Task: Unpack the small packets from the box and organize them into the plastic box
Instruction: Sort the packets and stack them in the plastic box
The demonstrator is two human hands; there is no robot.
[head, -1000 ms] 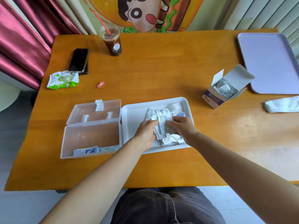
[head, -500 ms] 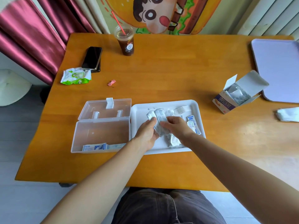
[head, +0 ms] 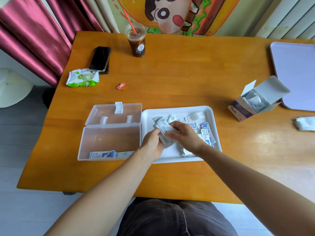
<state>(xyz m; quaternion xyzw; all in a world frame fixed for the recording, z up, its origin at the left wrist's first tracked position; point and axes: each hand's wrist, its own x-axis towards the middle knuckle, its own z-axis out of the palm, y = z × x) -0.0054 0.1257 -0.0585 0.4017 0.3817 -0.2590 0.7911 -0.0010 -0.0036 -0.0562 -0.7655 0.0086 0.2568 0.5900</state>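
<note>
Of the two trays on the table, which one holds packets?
The white tray beside the clear plastic box: loose packets lie in it. The lilac tray at the right edge shows none.

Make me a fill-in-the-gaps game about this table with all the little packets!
The left hand holds a bunch of small packets above the ____ tray.
The plastic box beside the tray has its lid ____.
The cup has a ____ straw.
The cardboard box stands to the ____ of the tray.
Missing words: white, open, red, right.
</note>
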